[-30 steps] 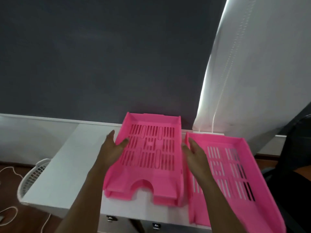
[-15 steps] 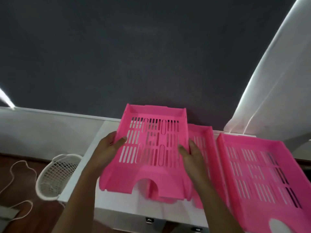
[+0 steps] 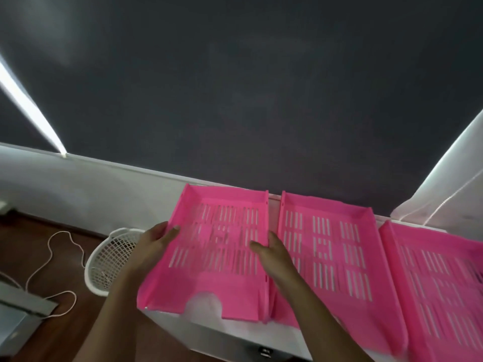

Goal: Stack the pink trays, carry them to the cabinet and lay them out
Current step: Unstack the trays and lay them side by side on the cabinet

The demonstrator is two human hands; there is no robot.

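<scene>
Three pink slotted trays lie side by side on the white cabinet top (image 3: pixel 203 333). The left tray (image 3: pixel 209 291) sits at the cabinet's left end, and both hands hold it. My left hand (image 3: pixel 154 246) grips its left wall, thumb inside the tray. My right hand (image 3: pixel 274 254) grips its right wall, thumb on the tray floor. The middle tray (image 3: pixel 334 257) lies just to the right, partly under my right forearm. The right tray (image 3: pixel 441 278) runs off the frame's right edge.
A white mesh basket (image 3: pixel 109 259) stands on the wooden floor left of the cabinet, with a white cable (image 3: pixel 49 254) looping beside it. A dark blind (image 3: pixel 235 87) hangs behind the cabinet. A white curtain (image 3: pixel 449 184) is at the right.
The tray in my hands has moved left off the one below and now sits at the cabinet's left end. The view has swung left, showing three trays in a row.
</scene>
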